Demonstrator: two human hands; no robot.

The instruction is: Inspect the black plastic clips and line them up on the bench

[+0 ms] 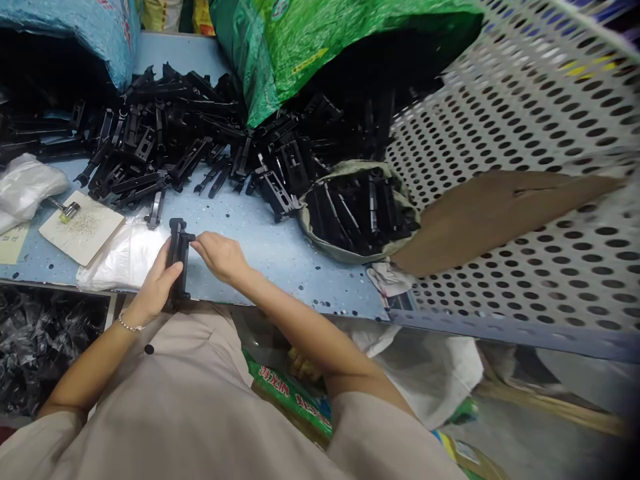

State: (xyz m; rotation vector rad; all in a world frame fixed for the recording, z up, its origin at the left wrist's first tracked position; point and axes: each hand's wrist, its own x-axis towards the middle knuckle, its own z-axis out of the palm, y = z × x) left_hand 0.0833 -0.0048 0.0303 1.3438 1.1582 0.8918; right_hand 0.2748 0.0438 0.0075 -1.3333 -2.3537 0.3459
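In my left hand [159, 283] I hold a long black plastic part [179, 257] upright at the table's front edge, thumb across its face. My right hand [220, 257] is closed in a pinch at a small black knob on the part's upper right side. Whether that knob is a separate piece cannot be made out. Just beyond my hands, one similar black part [155, 210] lies near a stack of clear plastic bags [125, 253]. A large heap of black plastic parts [150, 140] spreads over the back of the blue table [250, 247].
A cloth-rimmed container [320, 247] full of black parts stands at the right, beside brown cardboard [490, 213] and a perforated white panel [560, 133]. A green sack [280, 60] and a blue sack [95, 33] gape at the back. A pale board [83, 233] lies left.
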